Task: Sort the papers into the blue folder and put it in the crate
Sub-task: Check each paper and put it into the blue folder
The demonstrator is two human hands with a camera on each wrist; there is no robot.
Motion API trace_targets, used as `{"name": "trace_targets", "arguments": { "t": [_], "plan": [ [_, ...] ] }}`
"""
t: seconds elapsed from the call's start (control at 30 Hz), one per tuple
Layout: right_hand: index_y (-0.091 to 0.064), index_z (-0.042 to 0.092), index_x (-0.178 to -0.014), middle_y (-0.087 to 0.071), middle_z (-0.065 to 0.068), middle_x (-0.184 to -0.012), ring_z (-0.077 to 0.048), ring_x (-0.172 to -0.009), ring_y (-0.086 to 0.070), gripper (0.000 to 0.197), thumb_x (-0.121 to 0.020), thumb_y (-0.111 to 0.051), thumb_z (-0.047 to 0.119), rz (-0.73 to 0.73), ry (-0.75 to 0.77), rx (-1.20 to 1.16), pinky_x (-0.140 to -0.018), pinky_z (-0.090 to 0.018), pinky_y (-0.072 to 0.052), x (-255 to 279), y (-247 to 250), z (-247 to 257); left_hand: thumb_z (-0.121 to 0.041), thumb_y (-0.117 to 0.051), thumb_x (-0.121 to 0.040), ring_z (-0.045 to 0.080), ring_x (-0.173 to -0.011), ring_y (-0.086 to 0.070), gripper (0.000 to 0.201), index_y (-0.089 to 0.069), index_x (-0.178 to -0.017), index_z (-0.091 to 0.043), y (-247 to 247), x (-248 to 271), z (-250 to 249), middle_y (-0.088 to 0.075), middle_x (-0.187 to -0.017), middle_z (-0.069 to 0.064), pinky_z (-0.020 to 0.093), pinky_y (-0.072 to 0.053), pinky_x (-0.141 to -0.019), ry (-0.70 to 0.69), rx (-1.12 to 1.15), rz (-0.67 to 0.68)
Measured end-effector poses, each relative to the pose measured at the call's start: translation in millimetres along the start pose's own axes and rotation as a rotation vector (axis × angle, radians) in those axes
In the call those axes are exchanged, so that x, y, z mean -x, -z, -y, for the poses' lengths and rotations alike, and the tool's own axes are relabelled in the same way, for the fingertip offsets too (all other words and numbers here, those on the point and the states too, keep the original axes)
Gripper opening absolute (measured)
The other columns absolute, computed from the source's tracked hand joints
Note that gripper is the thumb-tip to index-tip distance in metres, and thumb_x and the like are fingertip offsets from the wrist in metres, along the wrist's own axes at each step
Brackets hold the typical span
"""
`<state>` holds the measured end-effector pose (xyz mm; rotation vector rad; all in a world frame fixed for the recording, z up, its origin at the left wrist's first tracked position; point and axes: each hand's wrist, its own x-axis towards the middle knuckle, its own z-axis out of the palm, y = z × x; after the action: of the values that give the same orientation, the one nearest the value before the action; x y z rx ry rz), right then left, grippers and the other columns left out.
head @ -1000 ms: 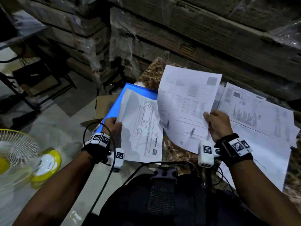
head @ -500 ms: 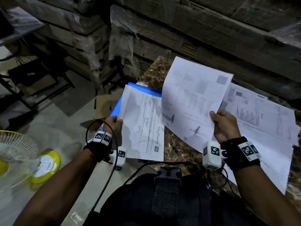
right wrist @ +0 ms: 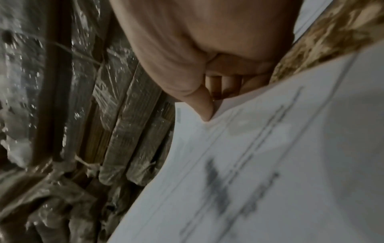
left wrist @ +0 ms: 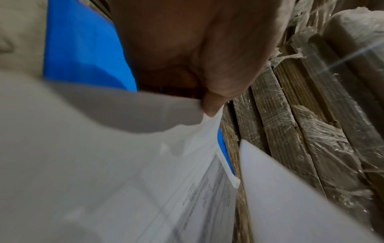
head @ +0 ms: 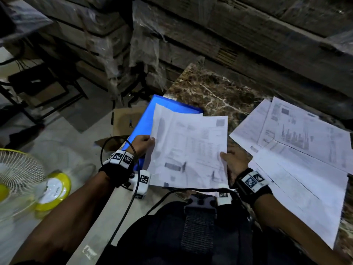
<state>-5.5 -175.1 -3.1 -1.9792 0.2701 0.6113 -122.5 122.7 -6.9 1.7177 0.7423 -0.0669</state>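
Left hand (head: pixel 142 144) and right hand (head: pixel 232 161) each pinch a side of a printed sheet (head: pixel 191 150) laid over the blue folder (head: pixel 145 121) at centre, while loose papers (head: pixel 305 150) at three o'clock on the surface (head: pixel 210 88) remain unsorted; no crate is visible.

Left hand (head: pixel 142 144) and right hand (head: pixel 232 161) raised, fingers (right wrist: pixel 204 106) curled, pinching
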Motion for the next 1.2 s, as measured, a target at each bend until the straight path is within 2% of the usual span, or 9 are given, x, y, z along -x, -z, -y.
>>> {"name": "trace_targets", "arguments": {
  "t": [0.17,0.33,0.43,0.53,0.7,0.8,0.93,1.1,1.2],
  "plan": [
    [-0.065,0.011,-0.077,-0.065,-0.006,-0.087,-0.027,-0.086,-0.062,0.011,-0.087,-0.062,0.007,-0.023,0.082,0.165,-0.072,-0.032,-0.048,5.5,-30.5,21.3,-0.015,-0.05,-0.097,0.005,-0.045,-0.042,0.036,-0.049,-0.062,-0.008,-1.2,-1.7,-4.3,-0.046,-0.06,0.008,0.026,-0.029,-0.046,0.012,-0.116,-0.001],
    [-0.07,0.004,-0.089,-0.068,-0.009,-0.09,-0.028,-0.086,-0.064,0.007,-0.086,-0.063,0.006,0.018,0.149,0.212,-0.079,-0.037,-0.054,3.7,-53.7,34.1,-0.007,-0.069,-0.081,0.023,-0.077,-0.058,0.018,-0.066,-0.093,0.006,0.4,-3.7,-4.1,-0.065,-0.087,0.016,0.033,-0.043,-0.064,0.053,-0.188,-0.015],
    [-0.069,0.01,-0.081,-0.07,-0.007,-0.085,-0.03,-0.084,-0.066,0.006,-0.083,-0.066,0.006,0.014,0.172,0.213,-0.08,-0.043,-0.056,1.8,-65.1,38.0,-0.017,-0.072,-0.073,0.028,-0.082,-0.063,0.021,-0.065,-0.085,-0.001,0.7,-3.5,-6.7,-0.066,-0.089,0.014,0.035,-0.047,-0.065,0.07,-0.328,-0.038],
    [-0.07,0.01,-0.079,-0.071,-0.008,-0.085,-0.03,-0.084,-0.068,0.006,-0.082,-0.067,0.006,0.017,0.159,0.213,-0.081,-0.047,-0.057,-3.3,-71.5,38.0,-0.012,-0.068,-0.076,0.024,-0.074,-0.055,0.017,-0.055,-0.066,-0.008,-0.2,-0.9,-13.2,-0.057,-0.072,0.007,0.028,-0.036,-0.054,0.093,-0.358,-0.05],
    [-0.068,0.014,-0.077,-0.071,-0.007,-0.086,-0.03,-0.084,-0.068,0.008,-0.082,-0.067,0.008,0.02,0.126,0.18,-0.081,-0.045,-0.057,-6.0,-71.5,36.4,-0.015,-0.064,-0.065,0.036,-0.089,-0.066,0.013,-0.063,-0.077,-0.01,0.4,-3.7,-8.3,-0.067,-0.082,0.016,0.037,-0.05,-0.071,0.118,-0.134,-0.072],
    [-0.065,0.014,-0.075,-0.069,-0.007,-0.083,-0.03,-0.083,-0.066,0.008,-0.082,-0.067,0.01,0.018,0.133,0.168,-0.08,-0.047,-0.056,-8.0,-64.3,31.4,-0.013,-0.069,-0.072,0.028,-0.083,-0.064,0.019,-0.064,-0.089,-0.006,-0.3,-3.2,-10.4,-0.067,-0.087,0.017,0.04,-0.052,-0.078,0.114,-0.076,-0.092],
    [-0.062,0.013,-0.077,-0.066,-0.006,-0.084,-0.031,-0.084,-0.063,0.011,-0.087,-0.063,0.009,0.027,0.149,0.116,-0.071,-0.037,-0.051,-4.8,-54.0,27.7,0.001,-0.063,-0.083,0.025,-0.084,-0.061,0.02,-0.063,-0.103,0.003,-3.8,-0.6,-15.7,-0.066,-0.099,0.023,0.043,-0.052,-0.083,0.091,0.009,-0.086],
    [-0.06,0.005,-0.104,-0.062,-0.003,-0.099,-0.023,-0.093,-0.059,0.014,-0.091,-0.06,0.011,0.078,0.185,0.05,-0.085,-0.04,-0.05,2.4,-47.3,28.2,0.002,-0.056,-0.089,0.028,-0.086,-0.061,0.017,-0.06,-0.105,-0.002,-12.2,3.0,-20.2,-0.065,-0.1,0.023,0.047,-0.052,-0.083,0.078,0.13,-0.041],
    [-0.057,0.01,-0.096,-0.062,-0.001,-0.094,-0.021,-0.091,-0.059,0.009,-0.09,-0.063,0.013,0.043,0.207,0.035,-0.075,-0.034,-0.05,1.9,-41.2,27.9,-0.003,-0.065,-0.085,0.028,-0.084,-0.062,0.023,-0.062,-0.106,0.006,-13.9,2.5,-22.6,-0.067,-0.101,0.026,0.049,-0.052,-0.081,0.049,0.146,-0.014]
  ]
}}
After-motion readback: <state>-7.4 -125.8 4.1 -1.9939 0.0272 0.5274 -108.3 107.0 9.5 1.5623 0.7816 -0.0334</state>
